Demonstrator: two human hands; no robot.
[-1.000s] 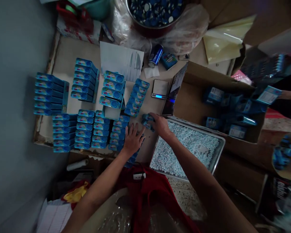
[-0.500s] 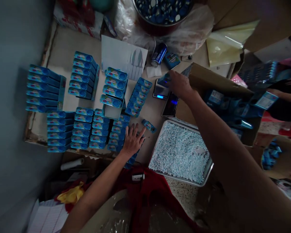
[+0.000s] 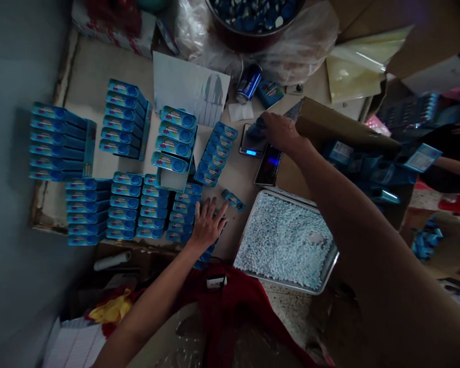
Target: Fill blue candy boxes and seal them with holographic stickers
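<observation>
My right hand [image 3: 282, 133] reaches over a small digital scale [image 3: 250, 152] with a lit blue display. Its fingers are closed on a small blue box [image 3: 256, 130], dim and partly covered by the hand. With fingers spread, my left hand [image 3: 208, 223] rests on a row of small blue printed boxes [image 3: 204, 257], hiding part of it. One loose blue box [image 3: 233, 200] lies on the table just right of that hand. Upright rows of like boxes [image 3: 151, 211] and filled display trays [image 3: 176, 134] stand to the left.
A metal tray [image 3: 335, 257] of small pale blue pellets lies below the right forearm. Behind it a cardboard box [image 3: 310, 115] holds blue cartons. A blue can [image 3: 249, 84] and a pot [image 3: 249, 41] of blue caps are at the back. Another person's arm [image 3: 456, 168] shows far right.
The blue box in my right hand has shifted and turned slightly over the scale. My left hand stays spread on the row. The whole view has slid a little left.
</observation>
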